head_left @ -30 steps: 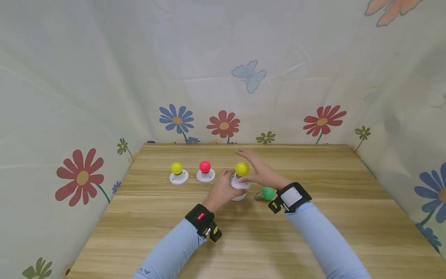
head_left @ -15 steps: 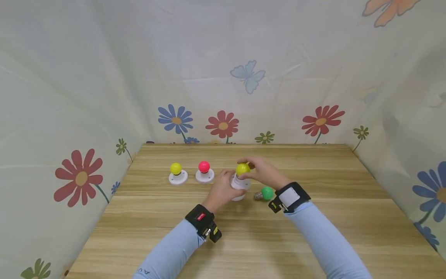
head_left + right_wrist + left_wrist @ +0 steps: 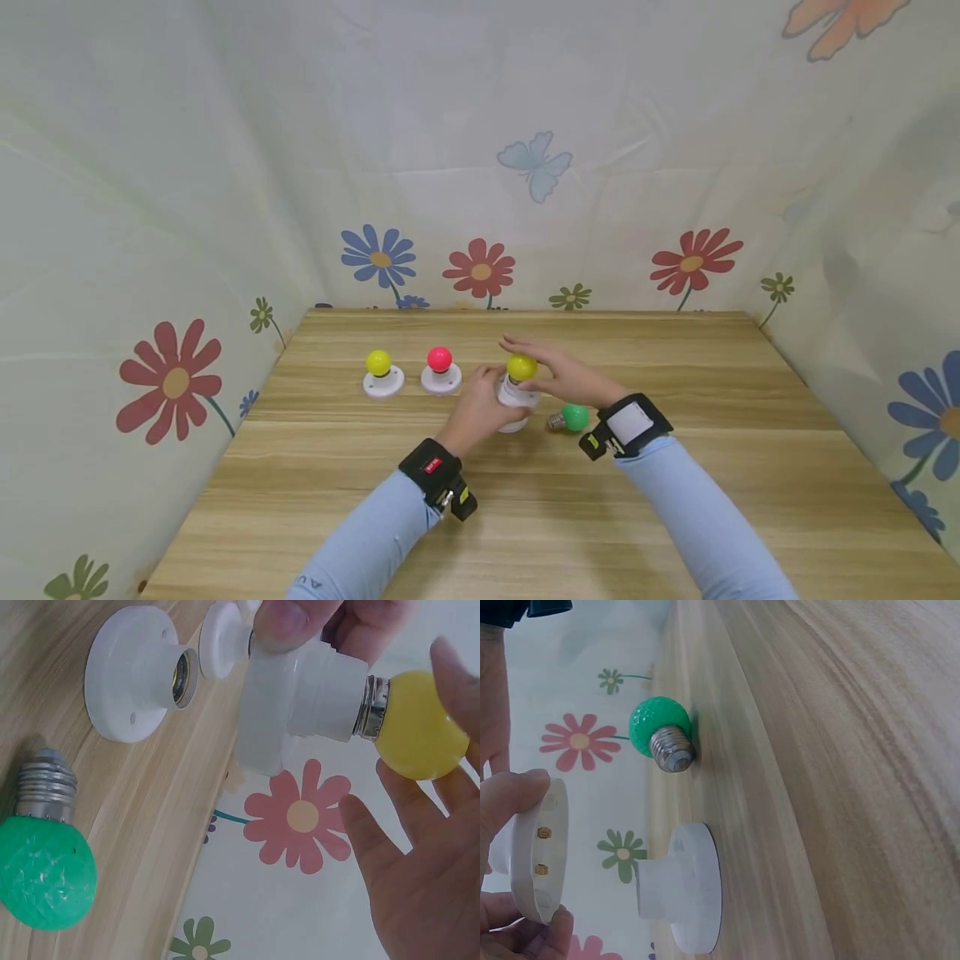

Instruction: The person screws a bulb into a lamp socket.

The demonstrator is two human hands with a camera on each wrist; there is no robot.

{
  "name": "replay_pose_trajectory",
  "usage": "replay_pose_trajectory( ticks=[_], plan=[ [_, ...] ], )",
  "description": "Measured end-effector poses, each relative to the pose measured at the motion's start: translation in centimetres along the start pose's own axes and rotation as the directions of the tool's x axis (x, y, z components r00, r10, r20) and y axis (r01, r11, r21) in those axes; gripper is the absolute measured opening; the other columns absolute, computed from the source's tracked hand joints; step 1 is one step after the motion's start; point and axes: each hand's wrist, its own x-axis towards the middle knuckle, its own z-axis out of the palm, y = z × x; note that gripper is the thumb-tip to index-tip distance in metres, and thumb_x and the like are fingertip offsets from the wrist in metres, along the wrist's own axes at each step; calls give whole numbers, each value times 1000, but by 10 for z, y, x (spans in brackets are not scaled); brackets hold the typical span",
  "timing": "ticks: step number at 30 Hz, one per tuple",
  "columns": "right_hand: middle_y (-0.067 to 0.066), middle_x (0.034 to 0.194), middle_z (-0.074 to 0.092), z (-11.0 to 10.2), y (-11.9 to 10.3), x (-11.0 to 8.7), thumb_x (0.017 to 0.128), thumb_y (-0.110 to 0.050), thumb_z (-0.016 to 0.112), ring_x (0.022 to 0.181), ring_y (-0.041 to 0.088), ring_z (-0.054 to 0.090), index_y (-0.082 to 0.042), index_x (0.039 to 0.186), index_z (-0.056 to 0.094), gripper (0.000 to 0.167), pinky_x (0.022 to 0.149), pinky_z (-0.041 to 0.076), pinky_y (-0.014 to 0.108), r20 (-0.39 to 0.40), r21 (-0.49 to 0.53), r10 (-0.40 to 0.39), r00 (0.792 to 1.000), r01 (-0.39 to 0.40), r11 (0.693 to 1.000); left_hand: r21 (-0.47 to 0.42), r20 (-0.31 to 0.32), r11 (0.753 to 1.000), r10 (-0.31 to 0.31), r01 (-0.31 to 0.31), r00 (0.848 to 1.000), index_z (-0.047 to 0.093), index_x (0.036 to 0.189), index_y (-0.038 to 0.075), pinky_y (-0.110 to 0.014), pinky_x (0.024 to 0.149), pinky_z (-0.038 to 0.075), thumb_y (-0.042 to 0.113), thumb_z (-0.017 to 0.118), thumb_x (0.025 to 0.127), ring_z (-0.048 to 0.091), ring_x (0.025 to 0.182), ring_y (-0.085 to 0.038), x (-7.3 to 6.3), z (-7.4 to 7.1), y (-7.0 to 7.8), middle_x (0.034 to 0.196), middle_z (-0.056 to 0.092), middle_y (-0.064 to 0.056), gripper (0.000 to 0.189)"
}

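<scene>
My left hand (image 3: pixel 480 412) grips a white lamp holder (image 3: pixel 266 712) by its round base, above the table. A yellow bulb (image 3: pixel 424 724) sits in the holder's mouth, with part of its metal screw base showing. Around that bulb my right hand (image 3: pixel 570 375) has its fingers spread and fairly straight, with the thumb beside the globe. Below the held piece, a second white lamp holder (image 3: pixel 697 892) stands on the table with an open socket. A green bulb (image 3: pixel 49 870) lies on its side to the right of it, metal base toward the holder.
On the wooden table (image 3: pixel 675 517), to the left, stand two white holders, one with a yellow bulb (image 3: pixel 378 362) and one with a red-pink bulb (image 3: pixel 439 359). A flower-patterned curtain (image 3: pixel 420 167) surrounds the table at the back and sides.
My right fingers closed around the yellow bulb half a second ago and are now spread again, loosened from it. My left hand keeps its grip on the holder in the same place.
</scene>
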Motion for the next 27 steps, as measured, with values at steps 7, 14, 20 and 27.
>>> replay_pose_trajectory(
  ticks=[7,14,20,27],
  plan=[
    [7,153,39,-2,1,0,91,-6,64,143,29,33,-13,146,43,59,112,32,51,12,36,-7,1000,6,999,-16,7,1000,-10,10,1000,53,135,8,-42,93,52,38,82,75,55,109,-25,1,-3,2,123,56,-11,74],
    [11,116,65,5,-4,6,82,-24,78,99,26,61,-6,122,61,47,87,54,39,-157,-27,158,975,-164,986,-27,15,1000,-13,13,1000,53,136,10,-41,93,52,39,81,76,55,109,-24,-1,-3,2,123,55,-9,72],
    [5,98,62,13,-6,11,73,-39,84,83,20,58,-9,107,59,52,70,55,29,-260,-91,233,937,-264,960,-17,13,1000,17,-17,1000,54,135,11,-38,91,54,39,81,76,56,106,-21,-2,-1,-1,120,55,-7,71],
    [11,158,25,8,1,4,80,-24,79,140,36,33,-15,152,29,88,109,33,58,-78,0,55,995,-55,998,-13,-9,1000,28,-28,1000,53,135,7,-41,97,50,40,82,75,54,113,-24,0,-2,-5,127,55,-10,74]
  ],
)
